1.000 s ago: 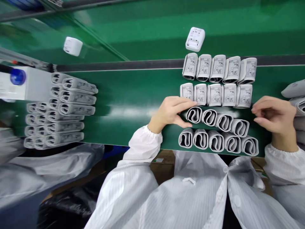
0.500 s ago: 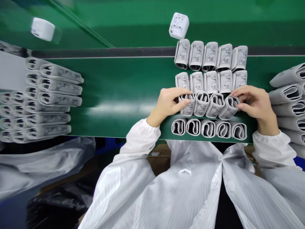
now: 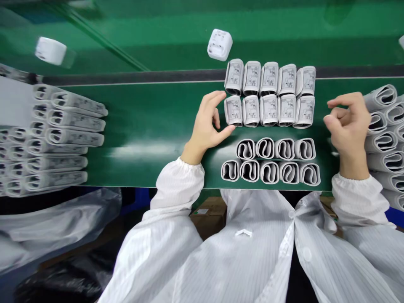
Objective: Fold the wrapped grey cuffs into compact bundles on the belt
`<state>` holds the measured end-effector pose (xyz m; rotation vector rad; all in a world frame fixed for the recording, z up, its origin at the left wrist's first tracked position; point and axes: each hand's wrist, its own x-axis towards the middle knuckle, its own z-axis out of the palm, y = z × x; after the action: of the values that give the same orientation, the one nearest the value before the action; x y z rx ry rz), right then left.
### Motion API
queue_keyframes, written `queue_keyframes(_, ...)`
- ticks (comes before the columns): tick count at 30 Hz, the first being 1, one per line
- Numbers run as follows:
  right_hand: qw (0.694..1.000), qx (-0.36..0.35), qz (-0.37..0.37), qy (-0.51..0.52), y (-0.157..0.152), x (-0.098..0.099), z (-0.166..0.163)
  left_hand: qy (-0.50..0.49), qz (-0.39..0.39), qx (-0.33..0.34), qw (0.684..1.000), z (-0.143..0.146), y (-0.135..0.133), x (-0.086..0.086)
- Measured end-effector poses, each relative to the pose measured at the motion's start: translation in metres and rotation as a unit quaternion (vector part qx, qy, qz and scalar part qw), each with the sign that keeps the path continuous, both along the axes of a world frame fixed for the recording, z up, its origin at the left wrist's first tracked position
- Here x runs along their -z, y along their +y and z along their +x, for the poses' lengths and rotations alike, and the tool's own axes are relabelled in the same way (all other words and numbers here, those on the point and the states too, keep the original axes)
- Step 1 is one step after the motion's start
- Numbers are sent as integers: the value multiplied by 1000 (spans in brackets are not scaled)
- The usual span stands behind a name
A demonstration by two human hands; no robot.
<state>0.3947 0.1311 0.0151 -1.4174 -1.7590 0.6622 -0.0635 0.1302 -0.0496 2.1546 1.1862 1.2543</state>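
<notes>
Several rolled grey cuffs with printed drawings stand before me on the green belt. The back row of cuffs point(image 3: 269, 78) and the row of cuffs point(image 3: 268, 110) in front of it show their printed sides. Closer to me, the inner row of cuffs point(image 3: 265, 148) and the edge row of cuffs point(image 3: 269, 172) show their coiled ends. At the left end of the second row is my left hand point(image 3: 208, 122), open, thumb and fingers apart around the end cuff's left side; contact is unclear. My right hand point(image 3: 349, 122) hovers right of the rows, open, holding nothing.
Stacked cuffs point(image 3: 67, 115) lie on the left, and another stack of cuffs point(image 3: 383, 143) is close beside my right hand. Beyond the dark rail point(image 3: 142, 78) sit a white device point(image 3: 220, 44) and a second white device point(image 3: 51, 51). A cardboard box point(image 3: 210, 214) is below the belt.
The row of cuffs between my hands has come down just behind the edge row, coiled ends up. Both hands have let go, opened and moved away from it, my left going up to the second row.
</notes>
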Motion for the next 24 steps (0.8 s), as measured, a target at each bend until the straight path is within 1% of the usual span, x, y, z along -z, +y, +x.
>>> queue_keyframes(2, 1000, -12, 2, -4, 7, 11, 1, 40, -53, -19, 998, -3, 3, 4)
queue_keyframes(4, 997, -49, -32, -41, 13, 22, 1, 62, -82, -31, 994, -1, 3, 6)
queue_keyframes(6, 993, -71, -45, -82, 15, 32, 1, 70, -92, -41, 992, 4, 2, 6)
queue_keyframes(8, 990, -77, -35, -111, 15, 38, 2, 65, -87, -47, 993, 8, 0, 3)
queue_keyframes(11, 992, -80, -24, -91, 10, 39, 0, 53, -68, -39, 996, 11, -2, -3)
queue_keyframes(14, 996, -74, -49, -12, 4, 34, -5, 46, -54, -25, 997, 11, -4, -8)
queue_keyframes(16, 996, -65, -68, 11, 2, 31, -9, 44, -51, -19, 998, 10, -5, -9)
queue_keyframes(19, 996, -59, -73, -1, 1, 32, -10, 50, -61, -22, 997, 10, -6, -10)
queue_keyframes(24, 997, -56, -44, -19, 1, 41, -5, 59, -87, -26, 994, 9, -6, -12)
